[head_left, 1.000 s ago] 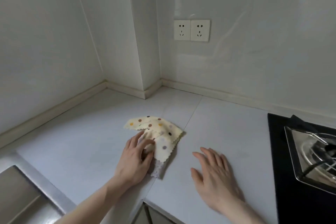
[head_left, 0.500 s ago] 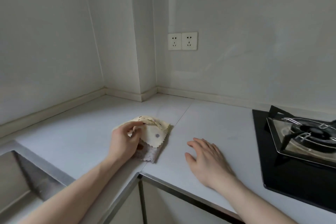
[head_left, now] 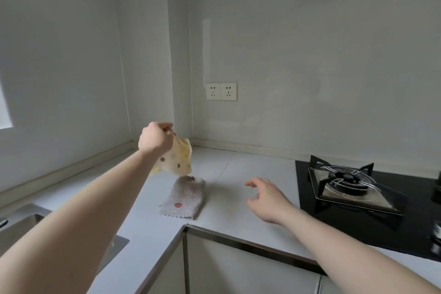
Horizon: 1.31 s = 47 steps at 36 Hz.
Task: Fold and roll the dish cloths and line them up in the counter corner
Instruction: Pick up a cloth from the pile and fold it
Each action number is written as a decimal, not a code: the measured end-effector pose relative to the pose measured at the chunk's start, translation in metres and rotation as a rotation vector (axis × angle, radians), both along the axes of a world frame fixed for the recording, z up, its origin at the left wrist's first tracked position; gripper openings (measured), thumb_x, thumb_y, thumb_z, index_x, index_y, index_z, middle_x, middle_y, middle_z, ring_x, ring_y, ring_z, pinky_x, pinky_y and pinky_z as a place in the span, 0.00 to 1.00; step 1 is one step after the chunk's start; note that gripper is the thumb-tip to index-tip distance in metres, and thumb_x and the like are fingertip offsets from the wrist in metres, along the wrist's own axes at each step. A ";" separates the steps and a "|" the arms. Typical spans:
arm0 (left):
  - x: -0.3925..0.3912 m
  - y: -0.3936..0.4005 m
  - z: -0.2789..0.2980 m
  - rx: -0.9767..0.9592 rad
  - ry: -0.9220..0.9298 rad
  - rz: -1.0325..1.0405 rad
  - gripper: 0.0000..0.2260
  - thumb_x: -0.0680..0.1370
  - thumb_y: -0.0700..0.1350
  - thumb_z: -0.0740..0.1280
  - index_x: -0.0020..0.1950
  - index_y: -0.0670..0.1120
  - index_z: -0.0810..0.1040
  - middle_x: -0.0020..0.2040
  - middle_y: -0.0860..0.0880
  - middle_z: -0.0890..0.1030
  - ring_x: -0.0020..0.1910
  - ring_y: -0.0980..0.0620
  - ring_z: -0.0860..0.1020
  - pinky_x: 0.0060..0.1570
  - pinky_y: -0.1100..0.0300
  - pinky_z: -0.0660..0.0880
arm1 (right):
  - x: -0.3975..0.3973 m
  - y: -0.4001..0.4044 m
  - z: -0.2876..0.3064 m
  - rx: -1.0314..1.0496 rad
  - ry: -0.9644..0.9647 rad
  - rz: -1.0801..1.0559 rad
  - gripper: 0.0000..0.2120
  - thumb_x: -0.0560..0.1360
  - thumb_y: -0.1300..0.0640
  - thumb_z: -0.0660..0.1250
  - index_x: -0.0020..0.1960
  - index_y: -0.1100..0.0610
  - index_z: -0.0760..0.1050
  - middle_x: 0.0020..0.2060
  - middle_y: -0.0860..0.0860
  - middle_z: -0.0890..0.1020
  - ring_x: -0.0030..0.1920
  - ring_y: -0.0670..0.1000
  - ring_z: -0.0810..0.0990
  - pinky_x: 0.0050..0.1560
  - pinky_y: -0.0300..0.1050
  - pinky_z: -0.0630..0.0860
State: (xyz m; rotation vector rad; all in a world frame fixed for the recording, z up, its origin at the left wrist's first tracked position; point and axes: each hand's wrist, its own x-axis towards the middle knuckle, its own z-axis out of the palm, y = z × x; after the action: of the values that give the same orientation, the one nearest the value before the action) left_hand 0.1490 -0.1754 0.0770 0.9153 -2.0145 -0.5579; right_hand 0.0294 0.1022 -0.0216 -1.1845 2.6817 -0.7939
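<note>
Counter [head_left: 250,174] runs into a walled corner, with a sink [head_left: 21,224] at left and a stove [head_left: 346,186] at right. A grey cloth [head_left: 183,198] lies folded near the front edge. The left hand [head_left: 155,138], raised, pinches a yellow dotted cloth [head_left: 177,160] hanging just above it. The right hand [head_left: 267,198] hovers beside the grey cloth, fingers loosely spread, holding nothing.

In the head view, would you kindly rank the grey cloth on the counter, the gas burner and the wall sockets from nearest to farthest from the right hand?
Measured from the right hand, which hovers open over the counter:
1. Grey cloth, flat on the counter just to its left.
2. Gas burner, on the black hob to its right, somewhat farther.
3. Wall sockets, up on the back wall, clearly farthest.
</note>
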 end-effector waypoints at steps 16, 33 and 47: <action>0.029 0.111 0.083 -0.431 -0.342 -0.418 0.06 0.77 0.46 0.70 0.50 0.53 0.86 0.44 0.56 0.85 0.48 0.51 0.81 0.49 0.61 0.76 | 0.048 0.025 0.086 -0.430 -0.106 0.035 0.21 0.79 0.42 0.65 0.69 0.50 0.72 0.59 0.46 0.79 0.58 0.48 0.76 0.54 0.41 0.71; 0.024 0.169 0.090 -0.406 -0.209 -0.361 0.03 0.78 0.49 0.70 0.45 0.53 0.83 0.41 0.54 0.81 0.43 0.47 0.80 0.45 0.56 0.78 | 0.045 0.084 0.085 -0.198 0.096 -0.034 0.15 0.77 0.48 0.65 0.39 0.55 0.82 0.36 0.51 0.84 0.43 0.55 0.83 0.42 0.47 0.76; 0.009 0.180 0.086 -0.023 -0.249 -0.390 0.03 0.80 0.45 0.63 0.48 0.49 0.76 0.43 0.49 0.77 0.42 0.44 0.74 0.43 0.58 0.71 | 0.040 0.108 0.087 -0.271 -0.284 0.106 0.18 0.73 0.52 0.76 0.61 0.46 0.78 0.55 0.42 0.82 0.55 0.46 0.82 0.54 0.43 0.79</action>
State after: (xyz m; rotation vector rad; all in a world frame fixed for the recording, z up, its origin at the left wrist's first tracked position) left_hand 0.1584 0.0042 0.1630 0.6004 -2.4434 -0.6551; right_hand 0.0693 0.2099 0.0658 -1.1518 2.3179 -1.2338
